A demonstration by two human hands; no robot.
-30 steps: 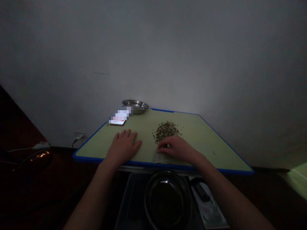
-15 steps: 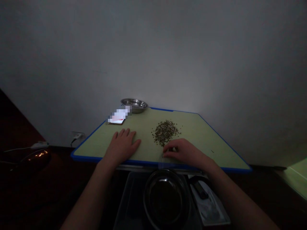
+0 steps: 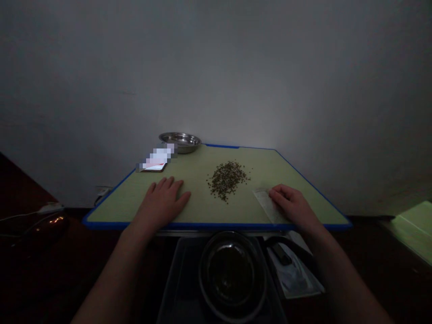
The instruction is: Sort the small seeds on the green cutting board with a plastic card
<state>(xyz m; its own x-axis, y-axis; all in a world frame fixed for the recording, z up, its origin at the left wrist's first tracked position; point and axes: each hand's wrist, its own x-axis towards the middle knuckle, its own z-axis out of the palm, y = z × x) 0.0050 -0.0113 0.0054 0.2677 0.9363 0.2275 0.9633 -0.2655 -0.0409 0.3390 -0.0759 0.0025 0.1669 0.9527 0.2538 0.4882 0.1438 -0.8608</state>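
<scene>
A pile of small dark grains [image 3: 227,178] lies in the middle of a green board with a blue rim [image 3: 209,225]. My left hand [image 3: 164,202] rests flat on the board, left of the pile, fingers stretched out. My right hand [image 3: 293,205] lies to the right of the pile, near the front edge. Its fingers press down on a thin clear flat strip [image 3: 267,204] that lies on the board. A dark round bowl [image 3: 232,274] sits below the board's front edge, between my forearms.
A metal dish [image 3: 180,141] stands at the board's far left corner, with a phone [image 3: 154,165] beside it. A tray under the bowl holds a dark object [image 3: 282,259] and a plastic bag. A wall rises behind the board. Cables lie on the floor at left.
My right hand has slid with the clear strip from just below the grain pile to the right side of the board. My left hand has stayed flat in place.
</scene>
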